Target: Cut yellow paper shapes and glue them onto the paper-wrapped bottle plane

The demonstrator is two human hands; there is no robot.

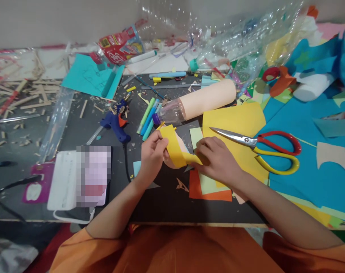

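Note:
My left hand [153, 154] pinches a yellow paper strip [174, 146] between thumb and fingers. The strip lies over a pale, rounded paper piece [168, 162], partly hidden behind it. At the strip's other end, my right hand [216, 157] is closed on it, its fingertips partly hidden. Just beyond my hands lies a plastic bottle [208, 99] wrapped in peach paper, with a purple cap. Right of my right hand, scissors [248, 140] with one red and one yellow handle rest on a yellow paper sheet [235, 117].
A blue glue gun [115, 127] and several markers [148, 116] lie left of the bottle. A phone [97, 176] and a white power bank [63, 180] sit at front left. Blue paper [303, 185] covers the right side. Clear plastic bottles [232, 41] and wood sticks [36, 98] lie farther back.

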